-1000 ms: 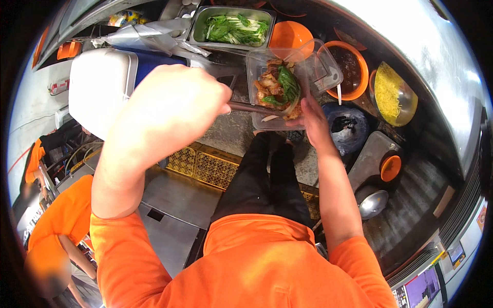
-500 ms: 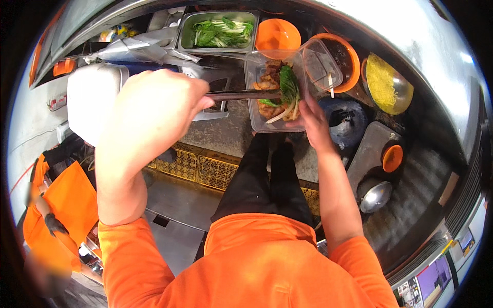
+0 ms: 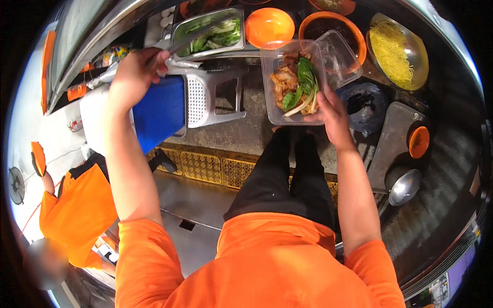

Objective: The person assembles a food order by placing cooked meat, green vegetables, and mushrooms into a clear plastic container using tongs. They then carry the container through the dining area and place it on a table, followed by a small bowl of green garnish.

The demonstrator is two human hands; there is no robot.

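Note:
My left hand (image 3: 134,77) is closed around a pair of chopsticks (image 3: 192,40), smeared by motion. Their tips reach over leafy greens (image 3: 224,39) in a metal tray (image 3: 176,35) at the back; whether they touch the greens I cannot tell. With its fingers along the near right side, my right hand (image 3: 335,117) holds a clear plastic food container (image 3: 270,92). Inside lie browned meat pieces (image 3: 284,82) and, on the right, a stalk of leafy green (image 3: 308,77). A clear lid (image 3: 339,64) stands open at the container's right side.
Behind the container are an orange bowl (image 3: 269,26) and another orange bowl holding dark liquid (image 3: 328,21). Yellow noodles (image 3: 393,51) fill a bowl at right, beyond a metal ladle (image 3: 404,188). A grey stool (image 3: 210,102) and blue panel (image 3: 162,110) stand left; a co-worker (image 3: 79,200) is lower left.
My left hand has drawn the chopsticks out of the container and swung them up and left over the tray of greens. The leafy stalk stays lying on the meat.

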